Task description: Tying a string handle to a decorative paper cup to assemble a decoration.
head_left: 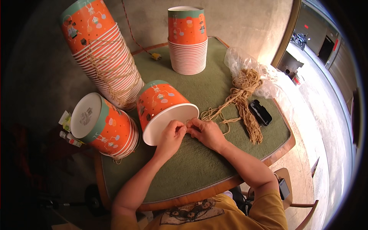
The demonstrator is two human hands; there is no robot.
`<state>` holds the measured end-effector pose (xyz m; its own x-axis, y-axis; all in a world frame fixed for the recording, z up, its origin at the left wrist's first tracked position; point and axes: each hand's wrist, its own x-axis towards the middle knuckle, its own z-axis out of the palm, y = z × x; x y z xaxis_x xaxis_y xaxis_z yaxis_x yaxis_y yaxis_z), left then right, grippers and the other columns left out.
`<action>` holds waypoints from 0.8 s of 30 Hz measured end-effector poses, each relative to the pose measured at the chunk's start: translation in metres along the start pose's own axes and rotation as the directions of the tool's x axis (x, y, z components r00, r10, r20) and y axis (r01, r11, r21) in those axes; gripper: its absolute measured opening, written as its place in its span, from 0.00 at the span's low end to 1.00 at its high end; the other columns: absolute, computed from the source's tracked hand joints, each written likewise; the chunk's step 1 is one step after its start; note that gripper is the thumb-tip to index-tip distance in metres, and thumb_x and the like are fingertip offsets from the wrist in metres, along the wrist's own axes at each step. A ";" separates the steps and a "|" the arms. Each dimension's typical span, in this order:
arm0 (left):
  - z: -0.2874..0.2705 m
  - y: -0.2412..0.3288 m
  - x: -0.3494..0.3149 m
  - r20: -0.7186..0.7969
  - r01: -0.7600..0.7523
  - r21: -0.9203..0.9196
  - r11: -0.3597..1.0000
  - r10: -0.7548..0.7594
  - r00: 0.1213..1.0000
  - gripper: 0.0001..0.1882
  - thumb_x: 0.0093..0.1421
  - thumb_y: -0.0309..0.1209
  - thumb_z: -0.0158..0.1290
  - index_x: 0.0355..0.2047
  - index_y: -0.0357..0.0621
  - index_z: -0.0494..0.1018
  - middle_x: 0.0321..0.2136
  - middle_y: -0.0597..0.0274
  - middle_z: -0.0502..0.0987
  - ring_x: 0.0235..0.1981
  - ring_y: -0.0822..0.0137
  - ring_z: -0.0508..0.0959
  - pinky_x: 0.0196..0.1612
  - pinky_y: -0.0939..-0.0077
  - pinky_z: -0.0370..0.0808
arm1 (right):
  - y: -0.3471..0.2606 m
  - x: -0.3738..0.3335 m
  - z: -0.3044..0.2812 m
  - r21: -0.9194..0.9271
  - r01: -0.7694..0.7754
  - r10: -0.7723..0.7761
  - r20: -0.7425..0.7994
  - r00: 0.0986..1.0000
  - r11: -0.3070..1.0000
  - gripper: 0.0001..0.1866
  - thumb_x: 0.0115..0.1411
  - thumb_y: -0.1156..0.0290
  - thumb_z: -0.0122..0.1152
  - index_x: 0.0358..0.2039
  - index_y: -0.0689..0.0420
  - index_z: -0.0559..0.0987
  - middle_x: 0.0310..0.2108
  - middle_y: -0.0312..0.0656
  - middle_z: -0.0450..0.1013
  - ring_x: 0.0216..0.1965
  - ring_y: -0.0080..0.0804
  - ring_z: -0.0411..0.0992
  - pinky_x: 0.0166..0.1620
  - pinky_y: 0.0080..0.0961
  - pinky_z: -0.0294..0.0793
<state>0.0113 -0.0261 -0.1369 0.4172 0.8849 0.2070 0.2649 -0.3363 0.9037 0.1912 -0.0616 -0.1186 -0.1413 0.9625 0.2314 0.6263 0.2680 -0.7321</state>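
Beside open mouth of bucket (163,100), left hand (171,137) and right hand (207,134) meet, both narrowed to pinch, seemingly on strand of twine (242,106); too small to be sure. Bucket lies tipped on side, mouth toward hands, long axis running away and slightly left. Left hand nearer, overlapping bucket's rim in view. Bulk of twine lies right of bucket, beyond right hand.

Smooth paper buckets (161,99) with a faint sheen meet rough, fibrous twine (245,103), a crinkled, glossy plastic bag (237,58) and a hard plastic case (260,112) on a counter (184,178) of matt, fuzzy cloth edged in wood.
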 end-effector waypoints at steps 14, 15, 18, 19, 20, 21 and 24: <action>0.002 0.002 0.003 -0.165 0.035 0.077 0.996 -0.022 0.986 0.03 0.65 0.21 0.47 0.34 0.37 0.64 0.33 0.50 0.65 0.24 0.58 0.73 0.28 0.67 0.75 | -0.003 -0.005 -0.001 -0.064 0.098 -0.098 -0.004 0.995 0.993 0.09 0.56 0.71 0.63 0.37 0.53 0.75 0.30 0.43 0.78 0.31 0.43 0.78 0.34 0.35 0.77; 0.001 0.002 0.004 -0.161 0.046 0.087 0.995 -0.032 0.987 0.03 0.64 0.21 0.47 0.34 0.37 0.63 0.34 0.49 0.66 0.25 0.56 0.73 0.28 0.65 0.74 | -0.002 -0.005 -0.001 -0.074 0.134 -0.135 -0.004 0.991 0.988 0.09 0.57 0.71 0.63 0.38 0.53 0.75 0.30 0.43 0.78 0.31 0.43 0.78 0.34 0.36 0.78; 0.000 -0.005 0.004 -0.159 0.032 0.130 0.991 -0.011 0.987 0.04 0.64 0.20 0.47 0.35 0.37 0.63 0.34 0.47 0.66 0.27 0.53 0.73 0.29 0.61 0.73 | 0.001 -0.007 0.002 -0.129 0.201 -0.204 -0.015 0.979 0.971 0.08 0.58 0.71 0.62 0.38 0.52 0.75 0.30 0.43 0.78 0.29 0.44 0.78 0.32 0.37 0.78; 0.001 -0.008 0.004 -0.160 0.008 0.163 0.987 0.019 0.987 0.04 0.63 0.19 0.47 0.35 0.37 0.62 0.34 0.46 0.66 0.28 0.50 0.73 0.30 0.58 0.72 | 0.002 -0.007 0.003 -0.174 0.229 -0.237 -0.026 0.971 0.958 0.08 0.58 0.70 0.61 0.38 0.51 0.75 0.29 0.43 0.78 0.27 0.45 0.78 0.31 0.37 0.78; 0.002 -0.012 0.005 -0.161 0.008 0.162 0.987 0.019 0.987 0.04 0.63 0.19 0.47 0.35 0.37 0.62 0.34 0.46 0.66 0.28 0.50 0.73 0.30 0.58 0.72 | 0.000 -0.009 0.003 -0.174 0.230 -0.238 -0.025 0.971 0.957 0.08 0.58 0.70 0.61 0.38 0.51 0.75 0.29 0.43 0.78 0.27 0.45 0.78 0.31 0.37 0.78; 0.003 -0.014 0.005 -0.184 -0.019 0.199 0.980 0.057 0.981 0.04 0.63 0.19 0.47 0.35 0.37 0.62 0.34 0.46 0.66 0.30 0.48 0.72 0.32 0.56 0.71 | -0.002 -0.010 0.003 -0.250 0.222 -0.226 0.016 0.974 0.942 0.07 0.59 0.69 0.61 0.38 0.51 0.74 0.27 0.43 0.77 0.26 0.44 0.77 0.28 0.38 0.78; 0.002 -0.012 0.006 -0.219 -0.062 0.263 0.963 0.122 0.968 0.05 0.62 0.18 0.46 0.36 0.37 0.62 0.34 0.45 0.66 0.33 0.45 0.71 0.36 0.54 0.70 | -0.009 -0.014 0.001 -0.348 0.242 -0.235 0.063 0.970 0.906 0.06 0.60 0.67 0.59 0.38 0.50 0.74 0.24 0.42 0.76 0.23 0.44 0.77 0.24 0.39 0.77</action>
<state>0.0120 -0.0175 -0.1471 0.2461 0.8861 0.3929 0.4579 -0.4635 0.7586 0.1871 -0.0770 -0.1158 -0.3323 0.8734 0.3561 0.7997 0.4610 -0.3846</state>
